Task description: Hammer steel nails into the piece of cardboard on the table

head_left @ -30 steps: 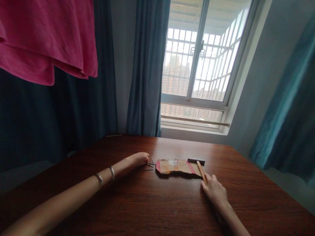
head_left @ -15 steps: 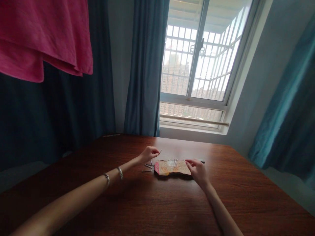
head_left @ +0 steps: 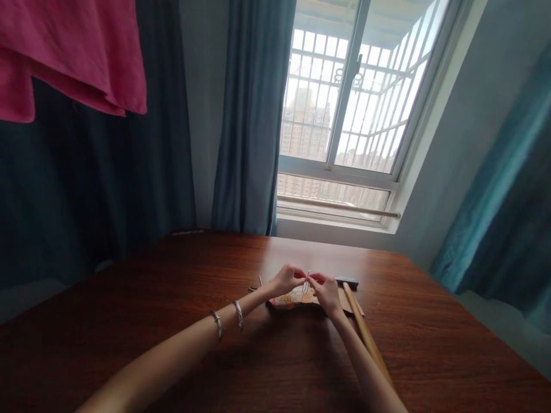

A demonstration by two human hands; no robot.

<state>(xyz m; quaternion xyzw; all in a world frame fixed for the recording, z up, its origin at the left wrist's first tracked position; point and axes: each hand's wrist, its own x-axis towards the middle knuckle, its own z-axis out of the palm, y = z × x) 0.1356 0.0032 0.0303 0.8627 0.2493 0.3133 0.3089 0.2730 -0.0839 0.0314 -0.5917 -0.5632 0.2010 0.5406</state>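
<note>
Just below the fingers [head_left: 294, 274], the board [head_left: 287, 299] is cream speckled with orange, turning pink at its left end and plain tan at its right, while the nails [head_left: 305, 288] beneath them are silvery grey. To the right of the fingers, the hammer head [head_left: 348, 283] is black and the hammer handle [head_left: 364, 327] honey-tan, and the tabletop [head_left: 275, 367] below is reddish brown with darker streaked grain. Nearer than the fingers, the bracelets [head_left: 239, 315] are silver; beyond, the curtain [head_left: 253, 115] is plain slate blue, and far upper left the cloth [head_left: 86, 51] is magenta.
</note>
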